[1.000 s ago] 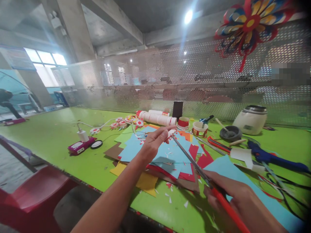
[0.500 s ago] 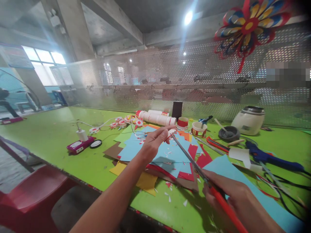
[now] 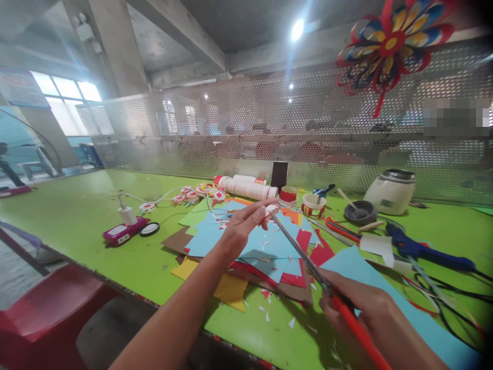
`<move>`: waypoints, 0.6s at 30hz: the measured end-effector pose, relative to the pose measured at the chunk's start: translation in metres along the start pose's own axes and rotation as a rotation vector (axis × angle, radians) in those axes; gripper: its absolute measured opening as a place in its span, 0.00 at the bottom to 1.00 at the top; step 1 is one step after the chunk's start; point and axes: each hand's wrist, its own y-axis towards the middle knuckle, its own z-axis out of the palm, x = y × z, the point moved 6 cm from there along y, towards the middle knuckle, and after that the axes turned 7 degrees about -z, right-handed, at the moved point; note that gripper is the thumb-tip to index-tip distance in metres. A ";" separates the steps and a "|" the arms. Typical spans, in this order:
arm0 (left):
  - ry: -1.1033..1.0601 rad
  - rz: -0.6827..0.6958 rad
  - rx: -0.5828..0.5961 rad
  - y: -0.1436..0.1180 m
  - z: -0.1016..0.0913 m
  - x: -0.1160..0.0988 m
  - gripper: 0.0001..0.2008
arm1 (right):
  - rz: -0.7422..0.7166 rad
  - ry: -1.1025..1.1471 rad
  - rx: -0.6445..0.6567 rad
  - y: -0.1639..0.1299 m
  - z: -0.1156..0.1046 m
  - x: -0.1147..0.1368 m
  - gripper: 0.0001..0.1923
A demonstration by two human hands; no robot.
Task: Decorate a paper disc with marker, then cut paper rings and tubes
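My left hand (image 3: 248, 221) is closed on a small white piece of paper (image 3: 270, 209), pinched at the fingertips above the stacked sheets. In my right hand (image 3: 360, 300) are long scissors (image 3: 348, 313) with red handles, the fingers wrapped round them. Their blades point away and to the left, the tips touching or very near the white piece. Whether the blades are parted I cannot tell. Beneath both hands lie blue sheets of paper (image 3: 215, 239), with red, brown and yellow sheets (image 3: 231, 292) under them. Small white and red scraps (image 3: 265, 294) are scattered over the paper and the table.
A purple power strip (image 3: 123, 231) with a white plug stands at the left. Behind the paper are a roll of stacked white cups (image 3: 246, 187) and a paper cup (image 3: 314, 205). A blue glue gun (image 3: 431, 252), cables and a cream jar (image 3: 391, 191) occupy the right.
The whole view has shifted slightly. Both hands keep nearly the same pose, with the scissors still at the white paper piece.
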 end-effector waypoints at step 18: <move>-0.275 -0.044 0.129 0.003 0.000 0.001 0.19 | 0.067 0.053 0.019 0.001 0.000 -0.004 0.14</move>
